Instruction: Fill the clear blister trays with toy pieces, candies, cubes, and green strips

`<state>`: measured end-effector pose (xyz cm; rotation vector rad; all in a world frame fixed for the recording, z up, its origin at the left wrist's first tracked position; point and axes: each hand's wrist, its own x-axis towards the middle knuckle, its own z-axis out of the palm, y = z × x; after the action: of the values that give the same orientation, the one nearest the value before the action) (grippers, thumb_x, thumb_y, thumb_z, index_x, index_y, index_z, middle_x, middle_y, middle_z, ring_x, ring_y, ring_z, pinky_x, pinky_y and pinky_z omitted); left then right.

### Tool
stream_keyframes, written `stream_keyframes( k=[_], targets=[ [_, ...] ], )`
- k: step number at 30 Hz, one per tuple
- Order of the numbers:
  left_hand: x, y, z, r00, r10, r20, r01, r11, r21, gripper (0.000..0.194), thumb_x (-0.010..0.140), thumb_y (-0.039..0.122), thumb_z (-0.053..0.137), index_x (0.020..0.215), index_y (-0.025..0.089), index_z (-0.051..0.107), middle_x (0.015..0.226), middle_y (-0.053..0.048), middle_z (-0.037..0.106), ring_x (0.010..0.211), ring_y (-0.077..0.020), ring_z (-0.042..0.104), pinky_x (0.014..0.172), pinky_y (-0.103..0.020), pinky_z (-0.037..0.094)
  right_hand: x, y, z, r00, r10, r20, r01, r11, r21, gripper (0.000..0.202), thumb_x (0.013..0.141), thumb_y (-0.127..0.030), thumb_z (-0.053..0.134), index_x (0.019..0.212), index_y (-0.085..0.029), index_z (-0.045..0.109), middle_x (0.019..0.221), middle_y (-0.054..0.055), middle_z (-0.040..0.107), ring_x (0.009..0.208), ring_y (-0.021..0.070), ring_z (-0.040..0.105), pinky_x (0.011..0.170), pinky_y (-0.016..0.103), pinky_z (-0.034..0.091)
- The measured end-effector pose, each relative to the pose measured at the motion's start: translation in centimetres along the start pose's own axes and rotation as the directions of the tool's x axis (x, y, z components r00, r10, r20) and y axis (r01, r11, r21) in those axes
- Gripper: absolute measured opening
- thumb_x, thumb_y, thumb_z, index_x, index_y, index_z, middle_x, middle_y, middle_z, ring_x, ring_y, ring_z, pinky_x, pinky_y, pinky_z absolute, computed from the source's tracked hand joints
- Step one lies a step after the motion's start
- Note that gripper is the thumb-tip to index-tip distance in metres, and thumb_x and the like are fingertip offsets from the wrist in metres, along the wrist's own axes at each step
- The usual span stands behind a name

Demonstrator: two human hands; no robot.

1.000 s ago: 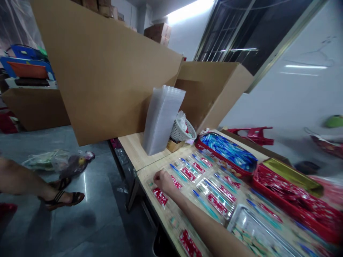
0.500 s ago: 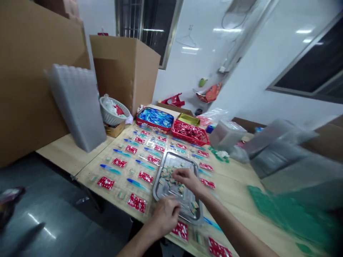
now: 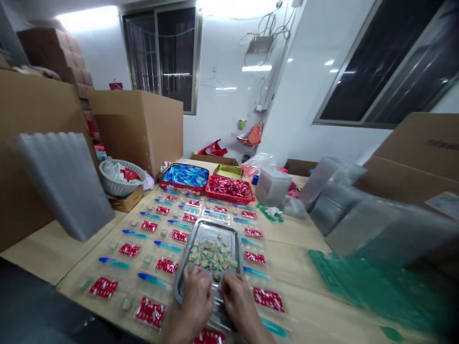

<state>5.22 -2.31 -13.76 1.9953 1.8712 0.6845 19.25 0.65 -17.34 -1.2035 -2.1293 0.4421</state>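
Note:
A metal tray (image 3: 234, 234) lies in front of me, bearing a heap of small beige-and-green blocks (image 3: 211, 255). Over the tray's near left part is my left hand (image 3: 198, 292), fingers curled in at the near edge of the heap. Beside it, my right hand (image 3: 236, 296) is closed too, over the near right part of the tray. What either hand has in its fingers, if anything, is hidden. Around the tray lie clear plastic packs with red dotted packets (image 3: 149, 311), blue pens (image 3: 152, 279) and small blocks (image 3: 126, 303).
Behind the packs stand a tin of blue pens (image 3: 184, 176) and a red basket of red packets (image 3: 229, 188). A white basket (image 3: 122, 184) and stacked clear plastic trays (image 3: 68, 186) are at left. Plastic stacks (image 3: 390, 229) and green sheeting (image 3: 358, 282) lie right.
The view has turned right and upward. My right hand has come back toward me, beside the left, at the tray's near part. The blocks, scattered before, now lie in a tighter heap.

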Motion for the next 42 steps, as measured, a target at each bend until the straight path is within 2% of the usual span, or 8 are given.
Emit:
stream_keyframes(
  k=[5,9,12,17,22,28,34,42],
  targets=[
    [0.6,-1.6,-0.7,0.999,-0.002,-0.043,0.005,0.997,0.075,0.049,0.066,0.012,0.052,0.110,0.028,0.063,0.119,-0.003,0.064,0.124,-0.0275,0.043,0.109,-0.051,0.015,-0.6,1.4,-1.2,0.999,-0.018,-0.026,0.018,1.000,-0.019,0.018,0.074,-0.008,0.053,0.074,-0.023,0.063,0.102,0.003,0.066,0.098,0.0219,0.060,0.095,0.040,0.034],
    [1.7,-3.5,-2.2,0.979,-0.134,-0.153,0.171,0.950,0.262,0.037,0.075,0.013,0.044,0.102,0.026,0.067,0.110,-0.005,0.068,0.111,-0.0266,0.051,0.100,-0.049,0.024,-1.9,4.7,-1.6,0.989,0.077,-0.123,-0.085,0.994,-0.067,0.014,0.078,-0.014,0.053,0.084,-0.024,0.061,0.093,0.002,0.066,0.091,0.0203,0.061,0.084,0.034,0.040],
    [2.4,-5.2,-2.7,0.971,-0.185,-0.149,0.228,0.900,0.371,0.040,0.077,0.011,0.042,0.106,0.024,0.066,0.109,-0.006,0.069,0.106,-0.0269,0.055,0.091,-0.047,0.029,-2.8,6.5,-1.5,0.976,0.130,-0.173,-0.150,0.983,-0.108,0.011,0.077,-0.015,0.053,0.082,-0.023,0.059,0.085,0.002,0.067,0.082,0.0198,0.062,0.079,0.033,0.041],
    [3.6,-7.2,-2.1,0.969,-0.233,-0.086,0.248,0.892,0.377,0.041,0.079,0.011,0.041,0.112,0.023,0.061,0.108,-0.006,0.070,0.107,-0.0247,0.058,0.090,-0.043,0.032,-2.8,6.2,-1.5,0.961,0.227,-0.161,-0.239,0.969,-0.062,0.009,0.074,-0.014,0.052,0.075,-0.022,0.056,0.078,0.002,0.069,0.075,0.0198,0.063,0.076,0.032,0.041],
    [4.4,-6.3,-1.9,0.953,-0.286,-0.101,0.304,0.901,0.311,0.036,0.075,0.010,0.043,0.106,0.019,0.060,0.106,-0.007,0.069,0.107,-0.0239,0.058,0.092,-0.039,0.034,-2.1,6.4,-0.9,0.926,0.363,-0.103,-0.347,0.927,0.142,0.004,0.069,-0.019,0.052,0.068,-0.023,0.054,0.067,0.001,0.067,0.067,0.0213,0.063,0.064,0.030,0.043],
    [4.4,-4.4,-1.8,0.920,-0.338,-0.199,0.377,0.902,0.210,0.029,0.070,0.008,0.042,0.093,0.019,0.057,0.103,-0.005,0.066,0.107,-0.0216,0.055,0.093,-0.036,0.032,-2.0,8.0,-0.9,0.941,0.339,-0.020,-0.316,0.895,0.316,0.015,0.074,-0.034,0.050,0.064,-0.023,0.050,0.059,0.001,0.060,0.056,0.0197,0.057,0.056,0.029,0.042],
    [3.0,-4.9,-3.8,0.914,-0.312,-0.260,0.365,0.912,0.187,0.006,0.078,0.022,0.046,0.079,0.020,0.052,0.085,-0.002,0.064,0.091,-0.0218,0.059,0.080,-0.034,0.034,-1.3,4.9,-2.0,0.950,0.307,-0.061,-0.277,0.914,0.295,0.015,0.076,-0.032,0.048,0.064,-0.023,0.050,0.064,0.003,0.059,0.064,0.0206,0.056,0.061,0.031,0.043],
    [0.2,-10.3,-9.8,0.888,-0.318,-0.332,0.404,0.884,0.234,0.027,0.086,0.043,0.039,0.073,0.021,0.048,0.077,-0.002,0.063,0.081,-0.0210,0.059,0.074,-0.033,0.035,1.2,-2.3,1.6,0.981,0.192,0.007,-0.183,0.924,0.335,0.006,0.074,-0.019,0.049,0.070,-0.022,0.052,0.073,0.003,0.062,0.077,0.0210,0.056,0.078,0.035,0.041]
  ],
)
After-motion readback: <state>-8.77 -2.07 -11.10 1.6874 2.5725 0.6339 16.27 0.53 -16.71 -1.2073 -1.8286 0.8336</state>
